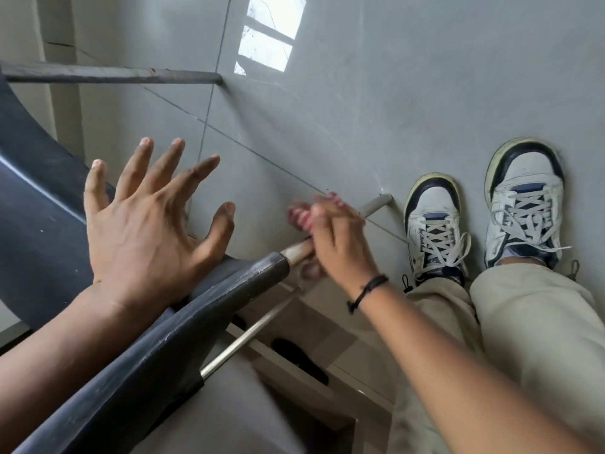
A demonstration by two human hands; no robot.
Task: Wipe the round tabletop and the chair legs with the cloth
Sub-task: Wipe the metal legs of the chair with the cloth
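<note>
A dark plastic chair [39, 204] fills the left side, seen from above. One metal chair leg [376, 204] runs from the seat edge down to the floor at centre. My right hand [337, 237] is wrapped around this leg with a red-and-white cloth [301, 216] bunched between palm and metal; the cloth is blurred. My left hand [147, 211] hovers over the seat edge, fingers spread wide, holding nothing. A second leg [248, 335] slants below the seat, and a third leg [111, 75] reaches the floor at the upper left. The round tabletop is out of view.
Grey floor tiles [360, 93] spread around the chair, with a bright window reflection [268, 34] at the top. My two white-and-navy sneakers [435, 231] stand just right of the gripped leg. A pale wall runs along the left edge.
</note>
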